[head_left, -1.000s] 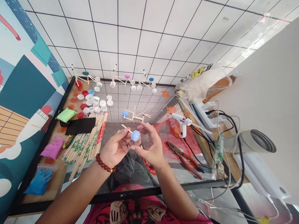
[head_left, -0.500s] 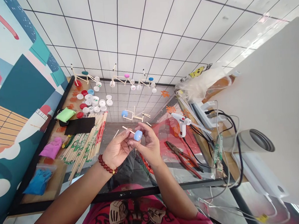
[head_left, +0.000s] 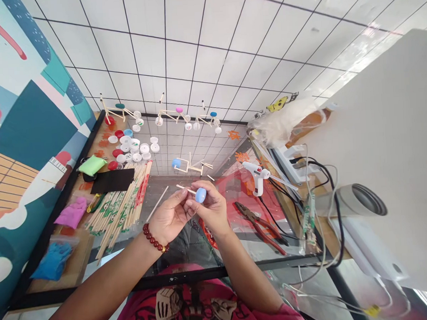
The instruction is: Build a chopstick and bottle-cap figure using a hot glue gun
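My left hand (head_left: 170, 217), with a red bead bracelet on its wrist, pinches a thin wooden stick (head_left: 185, 189) above the glass table (head_left: 190, 271). My right hand (head_left: 212, 211) meets it and its fingers close on a light blue clay ball (head_left: 200, 195) stuck on the stick's end. Both hands hover over the middle of the table, close to my body. Just beyond them lies a small stick frame with a blue ball (head_left: 190, 165).
A pile of chopsticks (head_left: 124, 205) lies left, with bottle caps (head_left: 133, 147), green clay (head_left: 92, 164), pink clay (head_left: 71, 213) and blue clay (head_left: 53, 261). Three stick models (head_left: 177, 115) stand along the wall. Glue gun (head_left: 258, 176), pliers (head_left: 259, 222) and cables (head_left: 319, 207) lie right.
Both hands have drifted slightly right and away with the stick and ball. The right fingers have turned the blue ball on the stick's end.
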The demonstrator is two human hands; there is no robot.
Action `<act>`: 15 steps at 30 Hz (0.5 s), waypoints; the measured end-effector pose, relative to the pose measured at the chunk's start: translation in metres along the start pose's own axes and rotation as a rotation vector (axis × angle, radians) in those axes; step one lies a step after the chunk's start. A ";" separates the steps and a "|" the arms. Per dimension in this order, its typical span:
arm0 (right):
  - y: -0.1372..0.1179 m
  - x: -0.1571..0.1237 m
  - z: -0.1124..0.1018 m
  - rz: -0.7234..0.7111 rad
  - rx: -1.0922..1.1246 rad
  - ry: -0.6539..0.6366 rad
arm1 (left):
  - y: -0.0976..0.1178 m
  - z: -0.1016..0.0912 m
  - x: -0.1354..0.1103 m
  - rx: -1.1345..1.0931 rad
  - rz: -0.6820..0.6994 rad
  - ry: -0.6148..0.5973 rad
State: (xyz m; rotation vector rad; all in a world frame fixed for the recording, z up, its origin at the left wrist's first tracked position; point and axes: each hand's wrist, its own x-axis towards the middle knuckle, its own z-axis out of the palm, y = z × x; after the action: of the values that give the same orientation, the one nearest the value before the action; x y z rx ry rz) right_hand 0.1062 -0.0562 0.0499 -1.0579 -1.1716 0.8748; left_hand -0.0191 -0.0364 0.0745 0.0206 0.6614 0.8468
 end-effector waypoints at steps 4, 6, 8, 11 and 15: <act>0.001 0.000 0.003 0.028 -0.009 0.086 | -0.002 -0.001 0.000 0.014 0.001 0.000; 0.001 0.000 0.007 0.053 0.048 0.112 | -0.002 -0.001 0.000 0.011 -0.004 0.003; 0.000 -0.001 0.011 0.072 0.108 0.140 | -0.003 -0.002 0.001 0.000 -0.001 0.007; -0.002 -0.003 0.016 0.099 0.127 0.176 | -0.005 -0.004 0.002 0.000 -0.001 -0.002; -0.005 0.002 0.014 0.105 0.122 0.255 | -0.007 -0.007 0.000 0.144 -0.015 -0.038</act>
State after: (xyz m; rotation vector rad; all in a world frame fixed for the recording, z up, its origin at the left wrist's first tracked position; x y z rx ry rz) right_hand 0.0930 -0.0528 0.0559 -1.1025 -0.8463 0.8537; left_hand -0.0179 -0.0430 0.0670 0.1612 0.6854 0.7812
